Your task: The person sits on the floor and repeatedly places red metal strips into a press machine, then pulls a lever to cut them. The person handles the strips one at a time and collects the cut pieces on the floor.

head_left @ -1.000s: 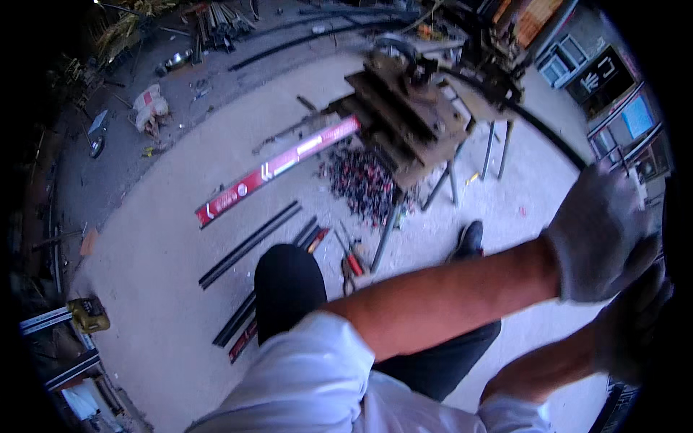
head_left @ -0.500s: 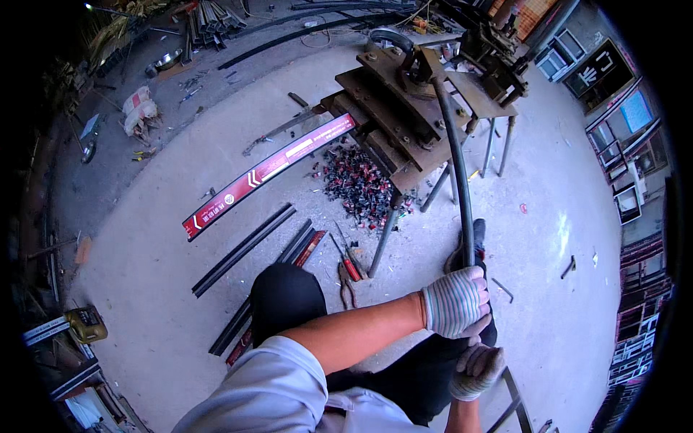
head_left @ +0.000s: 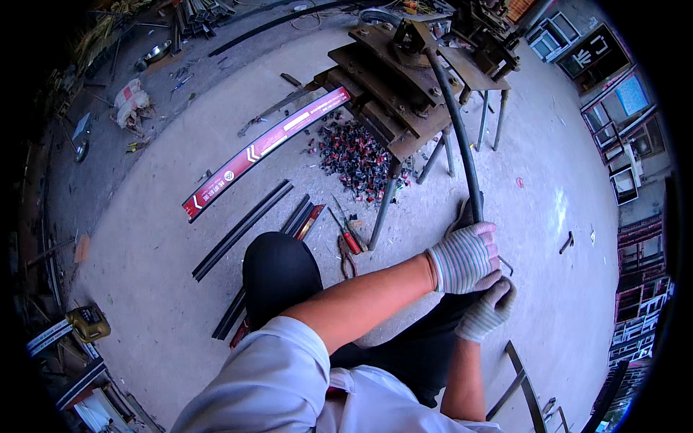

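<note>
A long dark lever bar runs from the metal press down to my hands. My left hand, in a striped knit glove, is wrapped round the bar's near end. Just below it my right hand, gloved the same way, is closed in a fist; it touches or nearly touches the left, and whatever it grips is hidden. A long profile strip with a red printed face reaches leftward out of the press, its far end at the dies.
Small cut scraps are heaped under the press. Dark profiles, a red-handled screwdriver and pliers lie by my knee. At the lower right stands a metal frame; window frames lean along the right side.
Both hands have moved farther away and slightly right along with the bar's near end. My view has tilted a little, so the press and floor things sit higher in it.
</note>
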`<move>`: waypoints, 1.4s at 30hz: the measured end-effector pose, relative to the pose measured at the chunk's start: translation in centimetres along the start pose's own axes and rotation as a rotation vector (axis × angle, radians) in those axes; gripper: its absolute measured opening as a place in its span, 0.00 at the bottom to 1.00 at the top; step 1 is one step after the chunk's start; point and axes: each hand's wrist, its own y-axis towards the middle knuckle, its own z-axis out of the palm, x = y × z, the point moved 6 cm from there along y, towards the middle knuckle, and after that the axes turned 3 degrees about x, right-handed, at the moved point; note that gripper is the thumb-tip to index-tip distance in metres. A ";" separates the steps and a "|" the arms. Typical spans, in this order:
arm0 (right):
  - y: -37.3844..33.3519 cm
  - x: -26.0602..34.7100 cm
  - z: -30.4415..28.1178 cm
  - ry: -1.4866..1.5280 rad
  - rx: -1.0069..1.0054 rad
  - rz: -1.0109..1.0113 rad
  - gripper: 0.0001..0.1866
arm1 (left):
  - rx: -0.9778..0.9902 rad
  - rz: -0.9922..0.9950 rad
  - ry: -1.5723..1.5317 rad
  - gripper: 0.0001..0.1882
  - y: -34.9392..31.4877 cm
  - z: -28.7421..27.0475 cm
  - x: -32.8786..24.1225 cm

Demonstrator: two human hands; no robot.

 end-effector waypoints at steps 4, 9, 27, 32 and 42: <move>5.3 -2.8 -1.2 -0.096 -0.002 0.062 0.19 | -0.033 -0.059 0.069 0.14 -0.8 -4.2 0.6; 13.6 -6.1 -3.4 -0.213 0.048 0.059 0.21 | 0.204 -0.492 0.258 0.18 -4.4 -13.5 7.8; 26.3 28.1 -2.7 -0.020 0.183 -0.761 0.15 | 0.491 -1.494 0.921 0.34 -27.1 -31.3 20.2; 13.0 16.8 9.6 0.000 0.506 -0.479 0.15 | 0.632 -1.493 0.825 0.36 -27.8 -33.5 19.9; -6.7 -4.7 9.3 -0.155 0.833 0.201 0.09 | 0.617 -1.408 0.834 0.33 -29.4 -34.2 21.0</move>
